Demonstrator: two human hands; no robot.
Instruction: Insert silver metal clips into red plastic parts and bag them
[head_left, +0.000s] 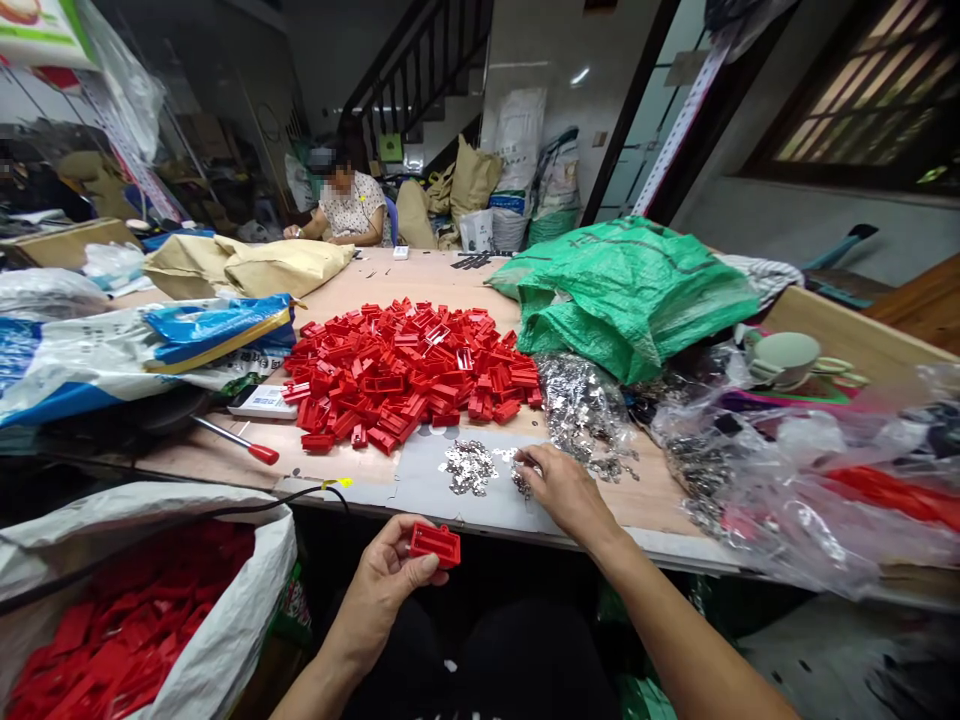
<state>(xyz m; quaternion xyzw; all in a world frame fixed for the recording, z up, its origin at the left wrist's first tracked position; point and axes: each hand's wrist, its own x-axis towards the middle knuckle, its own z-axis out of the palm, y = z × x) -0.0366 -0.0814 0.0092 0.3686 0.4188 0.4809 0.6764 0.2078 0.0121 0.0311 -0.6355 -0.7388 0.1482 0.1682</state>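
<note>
Between the thumb and fingers of my left hand (388,575) is a small red plastic casing (436,545), held just off the table's front edge with its hollow side facing up. My right hand (564,492) reaches over the grey sheet (420,480), its fingertips bent down at a small heap of shiny metal pieces. Whether a piece is pinched in them is hidden. A second heap of flat metal pieces (470,468) lies just left of those fingers. Behind it rises a large pile of red plastic casings (405,365).
A white sack (259,590) of red casings stands at lower left, near a red-tipped lever (262,454). To the right are a clear bag of metal pieces (581,400), a green woven sack (630,290) and crumpled plastic bags (810,480). Another person (356,205) sits across the table.
</note>
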